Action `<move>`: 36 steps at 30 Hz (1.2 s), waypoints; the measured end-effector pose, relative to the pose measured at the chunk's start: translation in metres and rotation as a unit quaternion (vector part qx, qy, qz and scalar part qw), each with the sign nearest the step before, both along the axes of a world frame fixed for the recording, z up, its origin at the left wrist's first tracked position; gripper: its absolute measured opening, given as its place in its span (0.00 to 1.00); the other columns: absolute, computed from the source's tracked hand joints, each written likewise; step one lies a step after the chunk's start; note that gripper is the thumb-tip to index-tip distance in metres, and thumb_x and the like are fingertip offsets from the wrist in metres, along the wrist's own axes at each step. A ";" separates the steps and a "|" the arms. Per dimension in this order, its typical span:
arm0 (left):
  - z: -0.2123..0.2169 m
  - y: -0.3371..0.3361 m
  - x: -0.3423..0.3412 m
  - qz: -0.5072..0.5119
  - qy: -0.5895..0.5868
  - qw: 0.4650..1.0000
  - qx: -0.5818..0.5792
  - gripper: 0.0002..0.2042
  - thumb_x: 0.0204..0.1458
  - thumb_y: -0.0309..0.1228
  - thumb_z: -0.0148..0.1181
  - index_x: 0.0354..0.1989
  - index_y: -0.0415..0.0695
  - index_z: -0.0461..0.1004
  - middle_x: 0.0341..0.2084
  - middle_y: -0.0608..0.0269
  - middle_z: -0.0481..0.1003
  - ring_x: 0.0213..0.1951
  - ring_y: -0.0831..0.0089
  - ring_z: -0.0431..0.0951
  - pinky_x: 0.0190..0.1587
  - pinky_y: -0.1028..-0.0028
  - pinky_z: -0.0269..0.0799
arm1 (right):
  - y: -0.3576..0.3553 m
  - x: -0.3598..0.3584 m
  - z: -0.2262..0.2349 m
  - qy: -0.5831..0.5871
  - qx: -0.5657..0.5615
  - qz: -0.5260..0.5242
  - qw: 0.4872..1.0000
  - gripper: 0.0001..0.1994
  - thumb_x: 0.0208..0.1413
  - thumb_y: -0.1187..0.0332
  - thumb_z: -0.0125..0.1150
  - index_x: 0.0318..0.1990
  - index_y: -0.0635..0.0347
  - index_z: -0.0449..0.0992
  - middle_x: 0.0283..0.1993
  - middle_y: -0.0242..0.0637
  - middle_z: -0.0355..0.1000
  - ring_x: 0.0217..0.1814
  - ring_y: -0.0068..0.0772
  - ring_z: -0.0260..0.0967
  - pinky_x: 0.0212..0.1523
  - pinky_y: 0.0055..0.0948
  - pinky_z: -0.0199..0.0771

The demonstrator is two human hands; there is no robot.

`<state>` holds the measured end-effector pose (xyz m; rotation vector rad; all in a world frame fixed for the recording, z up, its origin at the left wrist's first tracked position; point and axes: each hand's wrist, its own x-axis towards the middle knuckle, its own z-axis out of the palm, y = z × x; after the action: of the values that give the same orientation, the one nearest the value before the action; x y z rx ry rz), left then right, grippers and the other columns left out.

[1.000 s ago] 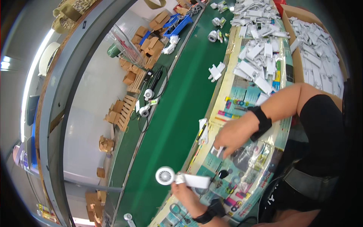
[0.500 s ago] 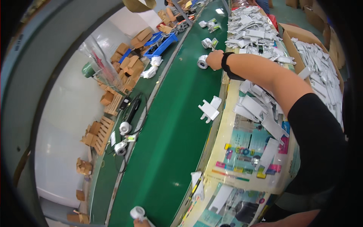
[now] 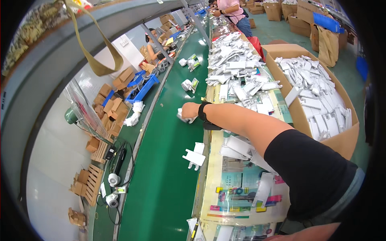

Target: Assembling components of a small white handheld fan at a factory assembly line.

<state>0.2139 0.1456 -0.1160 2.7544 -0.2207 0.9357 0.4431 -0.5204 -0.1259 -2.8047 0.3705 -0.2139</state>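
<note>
I see only one of my hands: the right hand [image 3: 189, 111], arm stretched out across the bench [image 3: 241, 188] to the near edge of the green conveyor belt [image 3: 161, 176]. Its fingers are curled and clamped on a small white plastic part [image 3: 181, 117], which sits on the belt right at the bench edge. A black wristband [image 3: 204, 114] circles that wrist. My left hand is out of view.

On the belt I count four more white pieces: one flat bracket [image 3: 195, 156] just below my hand, near the same edge, and three further up the line [image 3: 187, 85], [image 3: 183, 62], [image 3: 194, 61]. Between the bracket and the lower edge of the view the belt is bare green, so there is open room there; the belt's far side is also bare beside my hand.

To the right of my arm the bench is crowded: a heap of white parts [image 3: 237, 70] near the top, several loose ones under my forearm. One open cardboard box [image 3: 293, 108] full of white parts stands at the bench's right side. Across the belt, small brown cartons [image 3: 114, 106] and two white round cameras [image 3: 113, 188] lie by the wall. Two other people [image 3: 231, 10] work further up the line.
</note>
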 end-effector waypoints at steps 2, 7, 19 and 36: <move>0.008 -0.036 -0.015 -0.112 0.073 0.982 -0.133 0.22 0.52 0.34 0.53 0.52 0.34 0.64 0.51 0.46 0.64 0.51 0.56 0.67 0.53 0.61 0.63 | 0.000 -0.017 0.016 -0.069 0.293 0.027 0.953 0.15 0.41 0.59 0.60 0.23 0.65 0.77 0.25 0.42 0.74 0.25 0.31 0.73 0.24 0.31 0.70; 0.026 -0.123 -0.067 -0.267 0.173 0.929 -0.188 0.15 0.50 0.20 0.49 0.48 0.33 0.68 0.43 0.50 0.72 0.46 0.61 0.71 0.51 0.67 0.66 | 0.122 -0.139 0.084 -0.029 0.648 0.229 0.726 0.08 0.48 0.66 0.61 0.26 0.63 0.76 0.26 0.31 0.71 0.27 0.18 0.68 0.29 0.20 0.68; 0.040 -0.233 -0.166 -0.240 0.029 0.876 -0.417 0.28 0.56 0.42 0.49 0.58 0.35 0.54 0.51 0.44 0.63 0.50 0.59 0.68 0.50 0.65 0.66 | 0.310 -0.350 0.064 0.020 0.631 0.473 0.614 0.13 0.55 0.64 0.52 0.39 0.66 0.67 0.34 0.31 0.66 0.37 0.23 0.63 0.38 0.24 0.63; 0.051 -0.175 -0.198 -0.285 0.375 0.372 -0.800 0.19 0.57 0.46 0.45 0.47 0.43 0.67 0.34 0.56 0.73 0.30 0.63 0.74 0.27 0.66 0.73 | 0.293 -0.369 0.000 0.265 0.673 0.453 0.520 0.33 0.52 0.51 0.58 0.60 0.57 0.55 0.55 0.40 0.62 0.50 0.31 0.65 0.36 0.28 0.73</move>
<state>0.0155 -0.0291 -0.0654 0.7364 0.0030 -0.4219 0.0739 -0.2270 -0.1261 -1.0647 -0.6270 0.8255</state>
